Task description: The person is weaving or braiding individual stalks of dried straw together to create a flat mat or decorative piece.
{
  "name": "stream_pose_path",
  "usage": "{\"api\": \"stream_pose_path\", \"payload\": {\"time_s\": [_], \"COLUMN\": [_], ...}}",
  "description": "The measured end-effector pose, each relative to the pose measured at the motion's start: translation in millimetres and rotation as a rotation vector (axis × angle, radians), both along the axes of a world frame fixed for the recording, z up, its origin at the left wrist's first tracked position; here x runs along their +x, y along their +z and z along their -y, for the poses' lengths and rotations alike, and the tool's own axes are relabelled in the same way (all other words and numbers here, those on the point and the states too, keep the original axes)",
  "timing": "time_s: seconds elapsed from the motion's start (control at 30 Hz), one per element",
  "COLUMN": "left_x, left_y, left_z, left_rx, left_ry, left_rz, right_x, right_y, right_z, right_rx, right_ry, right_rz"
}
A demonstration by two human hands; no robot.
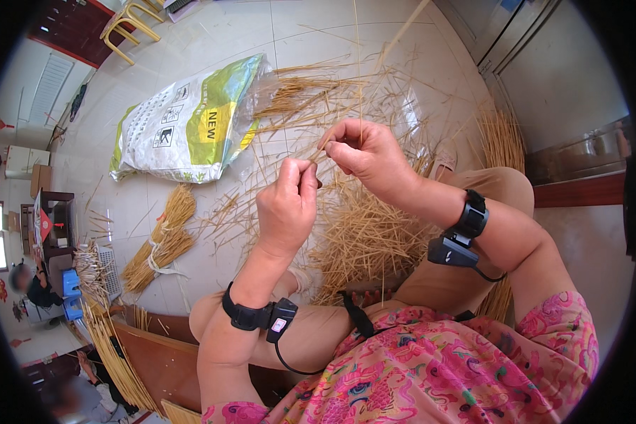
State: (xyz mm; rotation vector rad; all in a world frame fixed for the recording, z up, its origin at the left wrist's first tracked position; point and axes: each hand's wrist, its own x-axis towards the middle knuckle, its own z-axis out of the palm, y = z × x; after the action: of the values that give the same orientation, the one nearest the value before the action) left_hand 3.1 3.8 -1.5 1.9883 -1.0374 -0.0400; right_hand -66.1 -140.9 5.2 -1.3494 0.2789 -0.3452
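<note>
My right hand (366, 157) is closed in a pinch on a thin straw stalk (360, 85), whose long end rises toward the top of the view. Just left of it and slightly lower, my left hand (288, 205) is also closed, thumb against bent forefinger, at the stalk's near part. A small dark thing (319, 184) shows by the left fingers; its kind is unclear. Below both hands lies a heap of cut straw pieces (367, 233). Longer loose stalks (307, 95) are spread on the tiled floor beyond.
A white and green plastic sack (184, 124) lies left of the stalks. Nearer stands a tied straw bundle (164, 237). More upright straw (502, 138) leans by the metal cabinet (565, 92) at right. A yellow stool (131, 28) is far left, and other people sit lower left.
</note>
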Motion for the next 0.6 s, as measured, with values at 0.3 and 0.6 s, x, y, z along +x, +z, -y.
{"api": "stream_pose_path", "payload": {"time_s": [0.3,0.6], "left_x": [-2.6,-6.9], "left_y": [-1.4,-0.5], "left_z": [1.3,0.8], "left_rx": [-0.09,-0.182], "left_ry": [-0.099,-0.058], "left_rz": [-0.179,-0.044], "right_x": [-0.7,-1.3], "right_y": [3.0,4.6], "right_z": [-1.2,-7.1], "right_rx": [0.168,0.23], "right_ry": [0.047,0.124], "right_rz": [0.03,0.076]}}
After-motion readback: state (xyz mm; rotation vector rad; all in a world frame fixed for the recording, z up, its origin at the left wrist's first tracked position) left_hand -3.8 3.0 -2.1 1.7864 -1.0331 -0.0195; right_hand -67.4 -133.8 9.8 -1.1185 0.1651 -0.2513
